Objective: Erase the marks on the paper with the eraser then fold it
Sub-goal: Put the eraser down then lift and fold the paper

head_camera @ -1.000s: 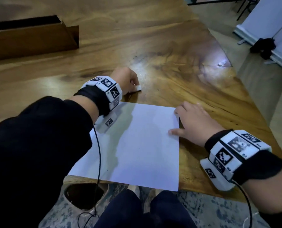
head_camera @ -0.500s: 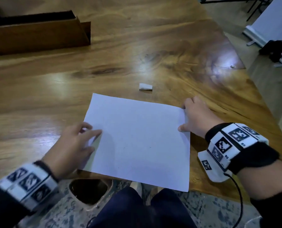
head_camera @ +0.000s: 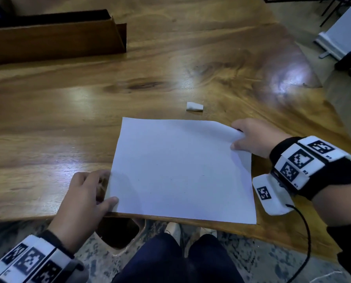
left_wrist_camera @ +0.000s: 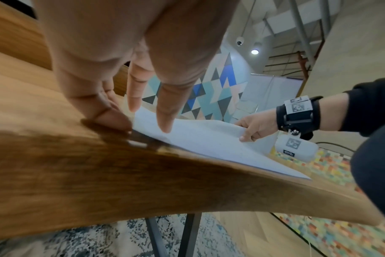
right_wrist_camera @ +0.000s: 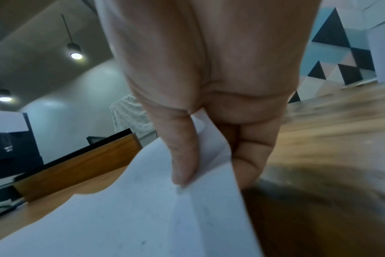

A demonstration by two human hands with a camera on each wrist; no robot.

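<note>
A white sheet of paper (head_camera: 180, 170) lies on the wooden table (head_camera: 48, 119), its near edge at the table's front edge. My right hand (head_camera: 238, 139) pinches the paper's far right corner, thumb on top and fingers beneath, and that corner is lifted and curled; the right wrist view shows the paper (right_wrist_camera: 143, 208) bent under the thumb. My left hand (head_camera: 101, 188) rests at the paper's left edge with straight fingers, thumb on the near left corner. In the left wrist view the fingertips (left_wrist_camera: 165, 123) touch the paper (left_wrist_camera: 209, 144). A small white eraser (head_camera: 194, 106) lies alone just beyond the paper.
A long brown wooden box (head_camera: 54, 41) stands at the back left of the table. The table's right side slants away toward white panels on the floor (head_camera: 334, 43). My knees (head_camera: 170, 262) and a patterned rug show below the front edge.
My left hand left the eraser beyond the paper and came back to the paper's left edge. My right hand has pinched and lifted the far right corner, which lay flat before.
</note>
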